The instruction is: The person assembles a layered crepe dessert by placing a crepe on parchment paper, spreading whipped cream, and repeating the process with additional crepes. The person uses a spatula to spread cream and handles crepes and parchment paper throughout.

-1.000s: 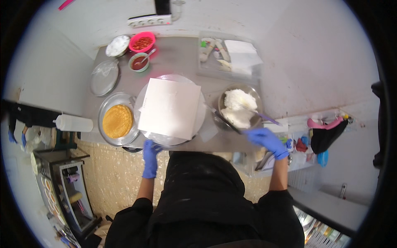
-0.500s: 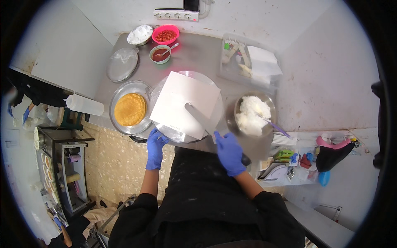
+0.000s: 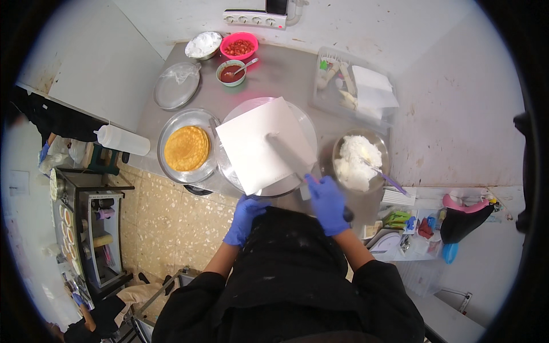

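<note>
"Board (image 3: 246,151) first: where does it lie?"

"On a round metal tray (image 3: 307,128), close to the front edge of the steel bench (image 3: 280,71), its corners askew to that edge."

"How would it handle?"

"It looks like thin white card, so I judge it light and fairly stiff, perhaps apt to slide on smooth metal. Two opposite edges seem the sound hold."

"And the hands?"

"The gloved right hand (image 3: 329,206) is wrapped around a palette knife (image 3: 286,156), its blurred blade over the card. That seems light too, probably springy; the handle is the place to grip. The left hand (image 3: 247,218) is just by the tray's front rim, fingers partly curled; I cannot tell whether it holds anything."

"Farther out?"

"Toward the bench's left edge, a stack of golden pancakes (image 3: 187,148), likely soft and easily torn; to the right, a steel bowl of white cream (image 3: 378,184). Near the back right corner, a clear plastic bin (image 3: 343,116)."
</note>
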`<state>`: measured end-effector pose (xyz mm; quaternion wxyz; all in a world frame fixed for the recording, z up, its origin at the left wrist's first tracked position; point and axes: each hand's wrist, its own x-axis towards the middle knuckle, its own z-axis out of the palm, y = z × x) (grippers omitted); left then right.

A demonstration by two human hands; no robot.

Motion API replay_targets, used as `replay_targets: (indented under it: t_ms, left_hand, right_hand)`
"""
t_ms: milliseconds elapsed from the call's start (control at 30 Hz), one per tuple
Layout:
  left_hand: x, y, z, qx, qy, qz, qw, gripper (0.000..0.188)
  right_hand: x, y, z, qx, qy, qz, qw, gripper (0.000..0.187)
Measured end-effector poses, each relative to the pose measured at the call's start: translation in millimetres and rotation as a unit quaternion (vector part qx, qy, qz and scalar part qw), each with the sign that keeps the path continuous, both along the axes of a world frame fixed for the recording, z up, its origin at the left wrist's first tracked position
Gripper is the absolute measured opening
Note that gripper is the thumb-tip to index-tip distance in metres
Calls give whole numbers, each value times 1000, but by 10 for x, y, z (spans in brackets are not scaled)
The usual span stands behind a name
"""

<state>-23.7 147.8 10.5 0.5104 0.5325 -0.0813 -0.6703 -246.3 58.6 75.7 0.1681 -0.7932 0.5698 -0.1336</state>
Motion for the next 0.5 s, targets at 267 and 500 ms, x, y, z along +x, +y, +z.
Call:
replay_targets:
  t_ms: [267, 500]
  left_hand:
    - [444, -73, -56, -15, -10, 129, 992, 29]
    - [830, -373, -132, -10, -52, 114, 992, 43]
  right_hand:
    - [102, -227, -77, -132, 105, 56, 984, 37]
    - [-42, -115, -128, -42, 30, 73, 996, 38]
